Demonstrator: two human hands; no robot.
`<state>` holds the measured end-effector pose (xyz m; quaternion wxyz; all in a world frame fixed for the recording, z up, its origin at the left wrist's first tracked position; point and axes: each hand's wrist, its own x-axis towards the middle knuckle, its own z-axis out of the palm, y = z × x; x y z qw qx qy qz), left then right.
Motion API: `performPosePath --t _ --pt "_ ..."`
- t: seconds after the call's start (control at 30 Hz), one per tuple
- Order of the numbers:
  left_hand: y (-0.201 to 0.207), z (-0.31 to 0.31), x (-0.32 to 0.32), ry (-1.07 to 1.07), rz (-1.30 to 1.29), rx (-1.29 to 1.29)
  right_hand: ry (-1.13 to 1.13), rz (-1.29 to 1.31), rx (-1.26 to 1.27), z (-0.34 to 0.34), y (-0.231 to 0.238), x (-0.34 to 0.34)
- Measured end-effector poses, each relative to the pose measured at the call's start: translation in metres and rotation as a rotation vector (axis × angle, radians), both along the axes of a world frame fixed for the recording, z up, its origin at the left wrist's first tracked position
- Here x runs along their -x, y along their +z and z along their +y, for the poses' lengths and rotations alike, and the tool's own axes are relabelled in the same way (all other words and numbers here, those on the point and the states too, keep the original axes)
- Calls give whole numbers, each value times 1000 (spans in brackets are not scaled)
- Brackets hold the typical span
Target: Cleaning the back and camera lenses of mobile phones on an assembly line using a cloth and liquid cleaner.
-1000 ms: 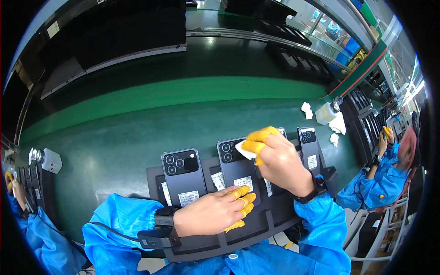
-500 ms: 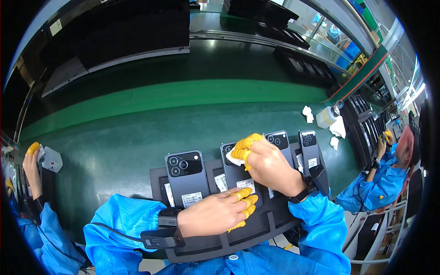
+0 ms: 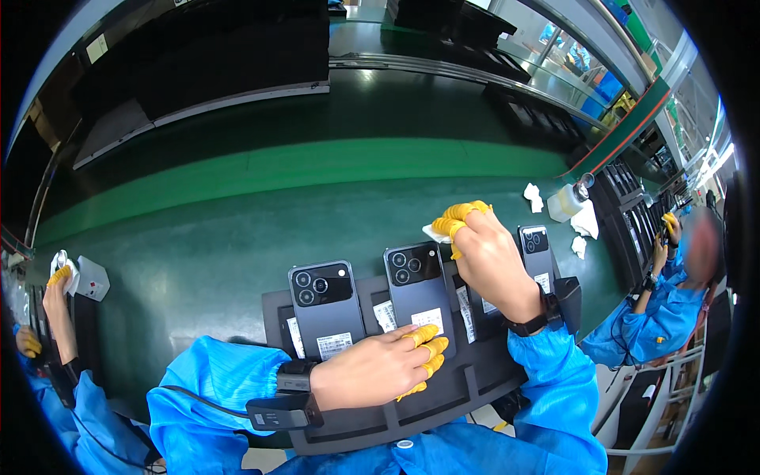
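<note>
My left hand (image 3: pixel 380 368), with ribbed yellow finger cots on its fingertips, lies flat across the lower part of a dark grey smartphone (image 3: pixel 413 286). My right hand (image 3: pixel 499 261), also in yellow cots, pinches a folded white wipe (image 3: pixel 434 234) above the upper end of another phone, which it mostly hides. A phone (image 3: pixel 323 286) lies to the left of my left hand, and one more phone (image 3: pixel 535 244) shows beyond my right wrist. Camera blocks and white labels on their backs face up. All rest in a black slotted tray (image 3: pixel 274 310).
On the green bench (image 3: pixel 198 245), a white bottle (image 3: pixel 564 203) stands at the right among crumpled wipes (image 3: pixel 533 198). Black trays (image 3: pixel 625 214) are stacked beyond it. Co-workers (image 3: pixel 665 293) in blue sit on both sides, and a white container (image 3: pixel 93 279) stands at left.
My right hand has lifted off the second phone's camera block and moved up and right with the wipe, baring that phone's cameras. My left hand has stayed nearly still.
</note>
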<state>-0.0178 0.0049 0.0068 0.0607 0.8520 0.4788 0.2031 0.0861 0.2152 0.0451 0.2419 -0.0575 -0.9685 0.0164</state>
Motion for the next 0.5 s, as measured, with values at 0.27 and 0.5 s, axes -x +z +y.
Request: performPosePath --t 0.27,0.5 --pt "1 0 1 -11 18 22 107 -27 137 -16 -10 4" --pt "-7 1 -2 20 -60 -71 200 -29 178 -25 -17 0"
